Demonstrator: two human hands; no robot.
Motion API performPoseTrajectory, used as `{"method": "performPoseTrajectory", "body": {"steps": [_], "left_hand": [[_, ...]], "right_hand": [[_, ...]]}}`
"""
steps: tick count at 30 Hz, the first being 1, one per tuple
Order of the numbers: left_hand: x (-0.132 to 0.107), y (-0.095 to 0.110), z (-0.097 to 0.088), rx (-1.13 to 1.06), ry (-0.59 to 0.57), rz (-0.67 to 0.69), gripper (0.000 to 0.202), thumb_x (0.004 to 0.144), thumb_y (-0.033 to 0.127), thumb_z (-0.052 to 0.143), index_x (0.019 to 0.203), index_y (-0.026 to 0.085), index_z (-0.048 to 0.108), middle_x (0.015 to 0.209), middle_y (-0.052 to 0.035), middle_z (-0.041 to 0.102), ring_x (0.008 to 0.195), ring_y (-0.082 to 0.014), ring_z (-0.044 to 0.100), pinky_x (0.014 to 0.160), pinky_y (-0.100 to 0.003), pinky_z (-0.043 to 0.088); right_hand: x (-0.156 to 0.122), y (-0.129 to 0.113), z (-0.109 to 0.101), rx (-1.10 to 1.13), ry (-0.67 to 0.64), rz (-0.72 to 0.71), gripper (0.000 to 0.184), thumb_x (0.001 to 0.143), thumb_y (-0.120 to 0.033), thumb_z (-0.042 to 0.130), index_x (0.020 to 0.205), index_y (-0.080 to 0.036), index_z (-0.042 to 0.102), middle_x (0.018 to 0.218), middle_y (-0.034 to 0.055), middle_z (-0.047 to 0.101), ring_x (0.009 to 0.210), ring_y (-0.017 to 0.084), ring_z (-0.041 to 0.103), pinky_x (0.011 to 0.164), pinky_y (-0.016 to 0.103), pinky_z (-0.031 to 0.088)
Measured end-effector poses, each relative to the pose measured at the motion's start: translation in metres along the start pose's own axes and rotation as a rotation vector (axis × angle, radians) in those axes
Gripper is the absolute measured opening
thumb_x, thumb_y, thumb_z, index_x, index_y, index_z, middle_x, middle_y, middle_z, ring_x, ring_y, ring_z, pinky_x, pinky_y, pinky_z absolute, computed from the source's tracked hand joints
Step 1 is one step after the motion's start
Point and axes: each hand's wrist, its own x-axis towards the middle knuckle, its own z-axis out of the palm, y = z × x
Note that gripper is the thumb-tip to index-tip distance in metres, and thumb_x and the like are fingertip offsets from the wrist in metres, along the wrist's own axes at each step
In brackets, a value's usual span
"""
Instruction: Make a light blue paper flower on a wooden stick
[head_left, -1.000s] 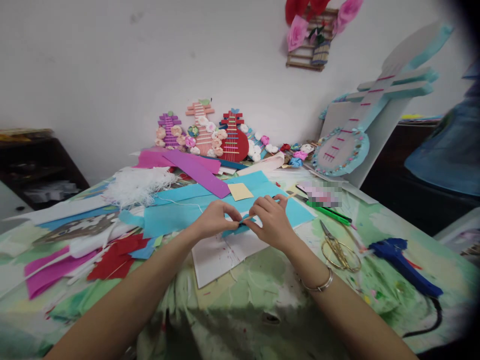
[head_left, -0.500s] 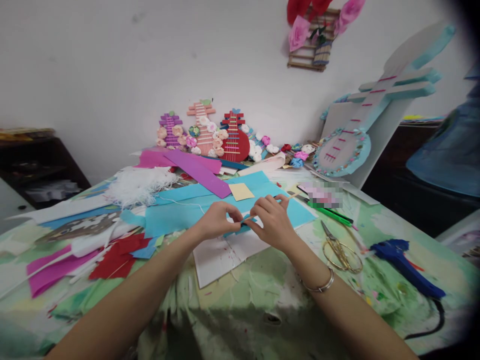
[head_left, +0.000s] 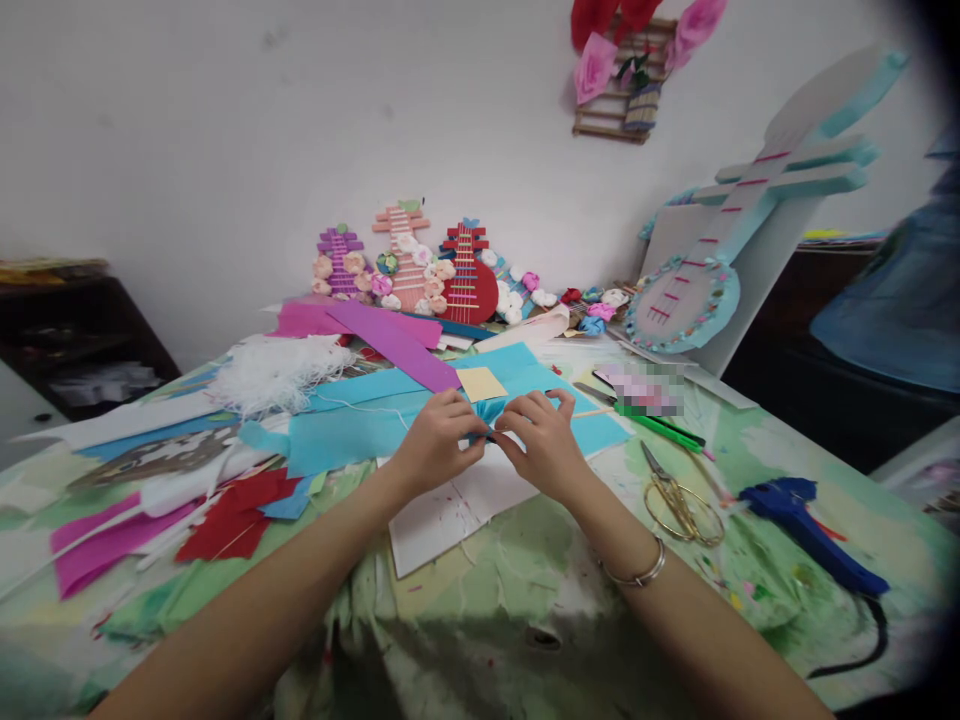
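My left hand (head_left: 433, 443) and my right hand (head_left: 541, 440) meet at the middle of the table, fingertips pinched together on a small bunched piece of light blue paper (head_left: 489, 410). A thin wooden stick (head_left: 596, 411) pokes out to the right past my right hand. Under my hands lie a white sheet (head_left: 450, 515) and large light blue paper sheets (head_left: 360, 420). A silver bracelet (head_left: 637, 570) circles my right wrist.
Gold scissors (head_left: 679, 500), a blue glue gun (head_left: 802, 525) and a green pen (head_left: 660, 428) lie to the right. Red (head_left: 240, 510) and magenta paper scraps (head_left: 105, 545), white fluff (head_left: 274, 370) and a purple strip (head_left: 397, 345) lie left. Paper guitar crafts (head_left: 409, 265) line the wall.
Both hands have moved slightly up and away from me, and the blue paper piece between them is now gathered into a bunch above my fingers.
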Motion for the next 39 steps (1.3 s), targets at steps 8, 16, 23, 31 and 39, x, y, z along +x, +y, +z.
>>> {"method": "performPoseTrajectory", "body": {"steps": [8,16,23,31,39], "left_hand": [[-0.0013,-0.0008,0.0008,0.067,0.003,0.047,0.012,0.076,0.015,0.054,0.074,0.018,0.065,0.073,-0.0048,0.065,0.078,-0.0179,0.052,0.079,-0.034,0.041],[-0.0019,0.0016,0.0006,0.094,0.014,0.05,0.011,0.075,0.013,0.054,0.073,0.018,0.063,0.073,-0.0045,0.064,0.079,-0.0177,0.051,0.079,-0.033,0.041],[-0.0014,0.0028,0.0008,0.034,0.042,0.011,0.011,0.074,0.013,0.055,0.084,0.017,0.06,0.072,-0.0033,0.063,0.076,-0.0175,0.052,0.077,-0.033,0.041],[-0.0015,0.0012,0.0015,0.043,0.053,0.028,0.005,0.075,0.013,0.056,0.075,0.017,0.058,0.07,-0.0023,0.063,0.074,-0.0161,0.051,0.076,-0.031,0.041],[-0.0006,-0.0016,0.0033,0.023,0.02,-0.029,0.006,0.074,0.014,0.058,0.073,0.017,0.064,0.069,-0.0028,0.065,0.071,-0.0162,0.052,0.075,-0.031,0.04]], "right_hand": [[0.0007,-0.0019,0.0004,0.038,-0.03,0.055,0.015,0.085,-0.02,0.046,0.079,-0.021,0.06,0.085,0.0018,0.062,0.085,0.016,0.049,0.086,0.036,0.019],[0.0006,-0.0042,-0.0004,0.132,-0.018,0.108,0.01,0.082,-0.02,0.047,0.077,-0.019,0.056,0.083,0.002,0.061,0.082,0.015,0.05,0.084,0.035,0.019],[0.0004,-0.0024,0.0042,0.133,-0.029,0.119,0.009,0.082,-0.016,0.046,0.077,-0.017,0.054,0.08,0.0016,0.061,0.08,0.014,0.051,0.077,0.033,0.019],[0.001,-0.0006,0.0002,0.104,-0.039,0.139,0.015,0.083,-0.014,0.043,0.082,-0.018,0.057,0.085,0.003,0.062,0.081,0.015,0.05,0.079,0.033,0.019],[0.0014,0.0047,-0.003,-0.031,0.013,0.149,0.012,0.084,-0.018,0.049,0.075,-0.018,0.058,0.078,0.0024,0.062,0.077,0.015,0.047,0.082,0.035,0.016]]}}
